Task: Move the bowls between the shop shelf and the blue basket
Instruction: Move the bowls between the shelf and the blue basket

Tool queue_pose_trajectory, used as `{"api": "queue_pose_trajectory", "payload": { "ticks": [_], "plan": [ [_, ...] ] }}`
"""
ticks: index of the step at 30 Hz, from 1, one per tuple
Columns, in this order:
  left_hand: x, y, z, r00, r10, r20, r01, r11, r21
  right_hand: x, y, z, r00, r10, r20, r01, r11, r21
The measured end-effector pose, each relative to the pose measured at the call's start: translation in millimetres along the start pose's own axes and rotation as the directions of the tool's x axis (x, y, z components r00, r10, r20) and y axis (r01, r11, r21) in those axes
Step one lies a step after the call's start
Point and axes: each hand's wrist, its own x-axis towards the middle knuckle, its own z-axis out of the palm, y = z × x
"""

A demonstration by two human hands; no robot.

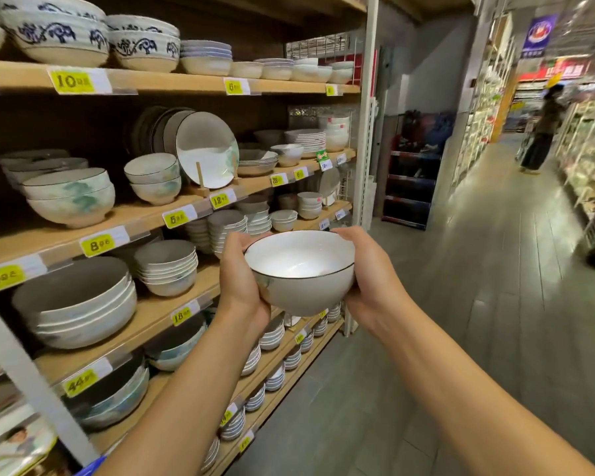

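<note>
The left hand and right hand curl round opposite sides of the white bowl (probably to steady smooth ceramic), holding it just off the shop shelf, beside its middle boards.

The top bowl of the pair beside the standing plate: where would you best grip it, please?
I'd pinch the top bowl by its near rim, from the front, thumb inside: it sits upright, nested in the lower bowl, mouth free, and the plate crowds its right.
</note>
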Motion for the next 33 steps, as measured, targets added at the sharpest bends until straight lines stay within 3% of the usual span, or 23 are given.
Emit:
{"api": "queue_pose_trajectory", "payload": {
  "ticks": [5, 14, 20, 29, 32, 33],
  "plan": [
    [36.5, 11.4, -11.3, 0.999, 0.016, -0.043, -0.015, 1.0, 0.015, 42.7, -0.9, 22.9, 1.0, 0.018, -0.002, -0.018, 1.0, -0.016],
    [104.1, 53.8, -60.1, 0.974, 0.105, -0.2, -0.099, 0.994, 0.039, 129.8, 16.0, 100.8, 0.984, 0.054, 0.167, -0.052, 0.998, -0.02],
    [118.8, 87.2, -103.5, 0.896, 0.214, -0.389, -0.193, 0.977, 0.094, 163.4, 29.4, 162.6, 0.946, 0.173, 0.274, -0.181, 0.983, 0.005],
    [115.6, 121.2, -147.3, 0.726, 0.351, -0.591, -0.272, 0.936, 0.223, 194.5, 48.4, 243.3, 0.794, 0.28, 0.54, -0.332, 0.943, -0.001],
    [120.1, 128.8, -150.7, 0.658, 0.428, -0.62, -0.297, 0.904, 0.309, 209.3, 50.4, 259.6, 0.706, 0.299, 0.642, -0.38, 0.925, -0.014],
    [119.5, 130.6, -151.9, 0.662, 0.434, -0.611, -0.293, 0.9, 0.323, 211.4, 51.1, 264.1, 0.707, 0.297, 0.642, -0.377, 0.926, -0.013]
  ]
}}
